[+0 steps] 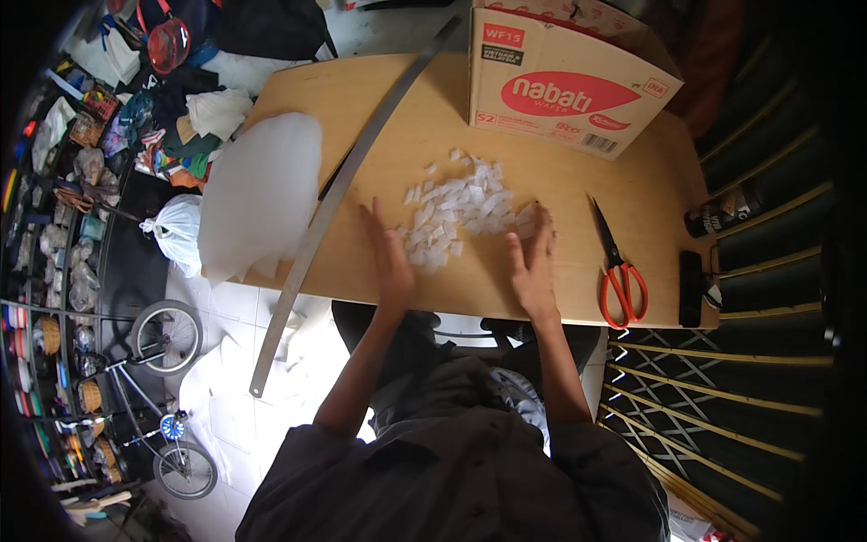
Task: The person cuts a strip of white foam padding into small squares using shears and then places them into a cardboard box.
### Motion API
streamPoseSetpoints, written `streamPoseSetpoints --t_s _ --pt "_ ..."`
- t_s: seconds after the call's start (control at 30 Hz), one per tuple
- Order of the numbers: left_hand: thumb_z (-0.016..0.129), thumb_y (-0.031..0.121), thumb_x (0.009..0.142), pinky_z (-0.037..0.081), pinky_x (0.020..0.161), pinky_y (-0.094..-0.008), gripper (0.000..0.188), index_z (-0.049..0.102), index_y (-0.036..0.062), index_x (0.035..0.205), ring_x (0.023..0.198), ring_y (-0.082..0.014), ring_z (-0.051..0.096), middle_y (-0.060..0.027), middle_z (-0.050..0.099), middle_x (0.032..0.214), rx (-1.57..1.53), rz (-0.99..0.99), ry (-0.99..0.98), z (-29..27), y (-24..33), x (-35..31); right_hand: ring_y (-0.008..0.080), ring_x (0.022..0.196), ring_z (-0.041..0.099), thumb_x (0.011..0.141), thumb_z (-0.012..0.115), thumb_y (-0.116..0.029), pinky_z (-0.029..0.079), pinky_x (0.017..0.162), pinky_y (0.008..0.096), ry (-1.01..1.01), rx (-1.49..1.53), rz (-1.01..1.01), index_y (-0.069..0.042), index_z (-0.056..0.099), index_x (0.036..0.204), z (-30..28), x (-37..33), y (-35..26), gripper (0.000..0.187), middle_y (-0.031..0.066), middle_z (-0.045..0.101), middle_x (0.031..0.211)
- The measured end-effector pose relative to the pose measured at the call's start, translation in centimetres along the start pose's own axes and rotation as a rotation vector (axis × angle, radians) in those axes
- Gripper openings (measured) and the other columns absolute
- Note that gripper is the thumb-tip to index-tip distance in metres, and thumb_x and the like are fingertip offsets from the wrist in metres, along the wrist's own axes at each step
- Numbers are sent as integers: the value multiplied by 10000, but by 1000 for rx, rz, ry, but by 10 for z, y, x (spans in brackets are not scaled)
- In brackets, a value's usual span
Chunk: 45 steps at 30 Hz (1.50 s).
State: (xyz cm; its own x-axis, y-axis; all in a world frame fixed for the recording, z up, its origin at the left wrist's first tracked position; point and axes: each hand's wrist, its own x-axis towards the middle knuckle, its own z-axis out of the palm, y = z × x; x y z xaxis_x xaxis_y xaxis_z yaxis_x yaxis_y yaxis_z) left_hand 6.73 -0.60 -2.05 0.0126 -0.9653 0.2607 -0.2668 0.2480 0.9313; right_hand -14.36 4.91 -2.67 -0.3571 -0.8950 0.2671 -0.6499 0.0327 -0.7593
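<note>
A loose heap of small white cut pieces (465,203) lies on the wooden table (578,181) in front of me. My left hand (390,257) stands on edge at the heap's left side, fingers stretched out and holding nothing. On the other side, my right hand (535,262) is also open, its fingertips by the pieces at the heap's right edge. To the right of that hand lie scissors (619,275) with orange handles. A long metal ruler (343,185) runs slantwise left of my left hand, its near end sticking out past the table edge.
White translucent sheets (262,194) lie at the table's left. An open cardboard box (569,81) stands at the far right. A black phone (691,289) and a dark can (722,212) are near the right edge. A small bicycle (149,388) is on the floor at left, beside crowded shelves.
</note>
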Motion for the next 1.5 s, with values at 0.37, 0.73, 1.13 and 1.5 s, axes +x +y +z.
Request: streamPoseSetpoints --t_s 0.37,0.73,1.13,1.5 --pt "367 437 980 325 1096 -466 604 489 -74 1278 1163 -335 566 -206 622 1179 -432 358 -152 -10 96 60 426 1400 249 944 565 -346 255 1143 451 -10 176 -62 33 310 1428 17 20 8 665 285 286 1486" --pt "477 570 875 374 1021 -528 758 402 -13 1353 1242 -397 464 -260 447 1340 -947 789 -885 -75 248 103 433 1335 341 911 617 -277 327 1096 464 -45 129 -144 14 404 1340 11 20 -13 561 261 357 1443" --pt "523 541 863 343 1051 -511 734 415 -3 1344 1281 -376 431 -249 425 1377 -960 746 -912 -76 240 106 454 1260 410 915 613 -239 359 1063 466 4 136 -166 32 433 1287 11 24 -4 494 294 407 1368" --pt "565 514 853 316 1078 -496 714 427 6 1335 1317 -357 401 -238 404 1411 -972 743 -915 -74 245 103 453 1220 443 898 629 -200 383 1036 462 -2 149 -147 29 454 1259 11 21 -1 462 283 450 1310"
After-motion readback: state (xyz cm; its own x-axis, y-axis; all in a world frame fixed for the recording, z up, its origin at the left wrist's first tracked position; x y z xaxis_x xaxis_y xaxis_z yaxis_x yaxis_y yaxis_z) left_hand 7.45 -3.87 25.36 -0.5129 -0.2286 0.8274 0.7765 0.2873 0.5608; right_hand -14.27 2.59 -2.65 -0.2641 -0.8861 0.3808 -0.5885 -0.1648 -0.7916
